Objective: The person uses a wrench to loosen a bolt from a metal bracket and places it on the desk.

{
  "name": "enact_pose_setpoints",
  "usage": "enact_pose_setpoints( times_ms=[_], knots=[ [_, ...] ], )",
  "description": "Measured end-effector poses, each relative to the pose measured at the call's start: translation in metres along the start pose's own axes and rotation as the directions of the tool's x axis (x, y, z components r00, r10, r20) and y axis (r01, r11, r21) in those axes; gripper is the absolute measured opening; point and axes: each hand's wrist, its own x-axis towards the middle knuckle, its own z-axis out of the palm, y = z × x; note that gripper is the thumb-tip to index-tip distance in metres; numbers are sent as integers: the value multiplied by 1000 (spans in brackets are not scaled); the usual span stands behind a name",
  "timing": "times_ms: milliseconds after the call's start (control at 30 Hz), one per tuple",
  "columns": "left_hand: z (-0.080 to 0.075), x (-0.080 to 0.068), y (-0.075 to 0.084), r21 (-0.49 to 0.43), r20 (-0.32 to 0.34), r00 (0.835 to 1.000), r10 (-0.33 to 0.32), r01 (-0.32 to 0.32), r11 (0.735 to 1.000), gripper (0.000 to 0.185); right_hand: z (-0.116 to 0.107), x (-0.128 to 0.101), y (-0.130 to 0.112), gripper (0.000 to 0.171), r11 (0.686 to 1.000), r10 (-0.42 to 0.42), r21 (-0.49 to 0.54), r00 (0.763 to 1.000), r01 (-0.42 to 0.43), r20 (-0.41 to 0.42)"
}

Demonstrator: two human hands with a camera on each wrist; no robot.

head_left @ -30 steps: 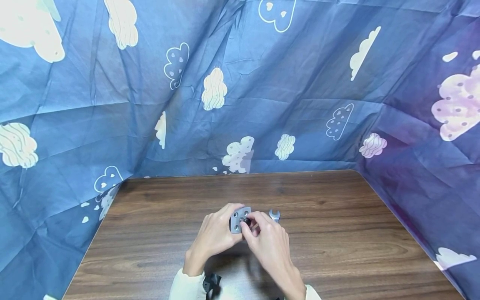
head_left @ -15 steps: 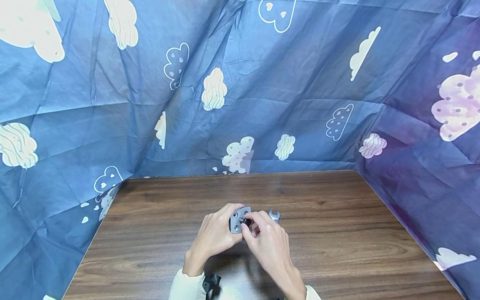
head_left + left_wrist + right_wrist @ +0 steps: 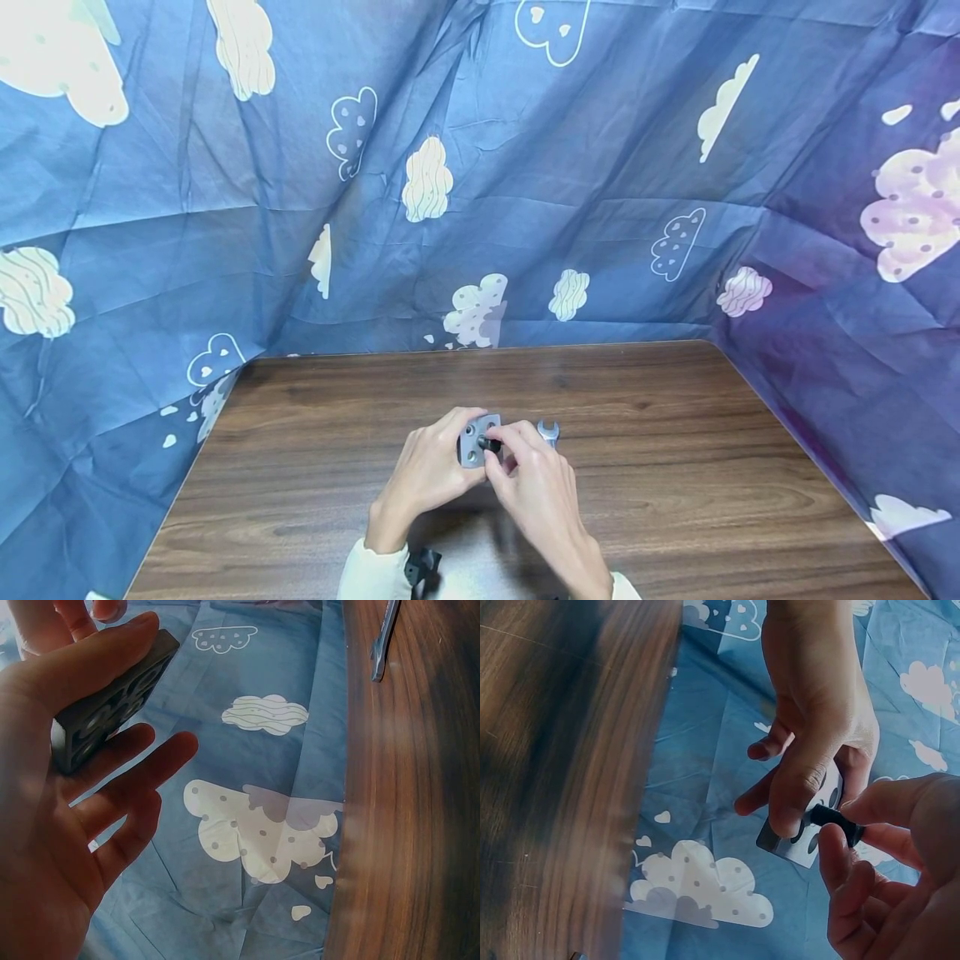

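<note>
A grey metal block [image 3: 466,444] with several round holes is held up over the table in the left hand [image 3: 431,462]. The left thumb and fingers grip its opposite edges. The right hand [image 3: 536,479] pinches a black bolt-like cylinder [image 3: 836,821] between thumb and fingertips. One end of the cylinder meets the block's holed face near the middle; how deep it sits cannot be seen. In the left wrist view the block [image 3: 112,709] appears dark and edge-on, with the thumb along one side; the cylinder is hidden there.
An open-ended wrench [image 3: 549,432] lies on the wooden table [image 3: 675,483] just beyond the right hand. A black device [image 3: 422,567] is by the left wrist. Blue cloud-print cloth [image 3: 525,208] surrounds the back and sides of the table.
The right fingertips have shifted slightly around the black cylinder, and more of it shows between them. The left hand and the block stay nearly in place.
</note>
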Motion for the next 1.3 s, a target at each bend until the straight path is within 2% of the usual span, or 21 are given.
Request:
enact_pose_setpoints(
  times_ms=[267,467,633,833,1300],
  knots=[
    [-1,0,-1,2,1,1000,-5,5,1000,62,0,0,-1,29,1000,27,3,1000,-27,15],
    [-1,0,-1,-2,6,1000,-5,5,1000,63,1,1,-1,34,994,112,-6,993,-112,35],
    [-1,0,0,-6,6,1000,-5,5,1000,63,2,2,-1,23,985,170,-24,985,-169,41],
    [-1,0,0,-5,6,1000,-4,4,1000,62,3,2,-1,12,990,140,-33,990,-140,24],
    [0,0,0,-4,4,1000,-1,1,1000,63,3,2,0,15,997,79,-25,997,-79,-9]
  ],
)
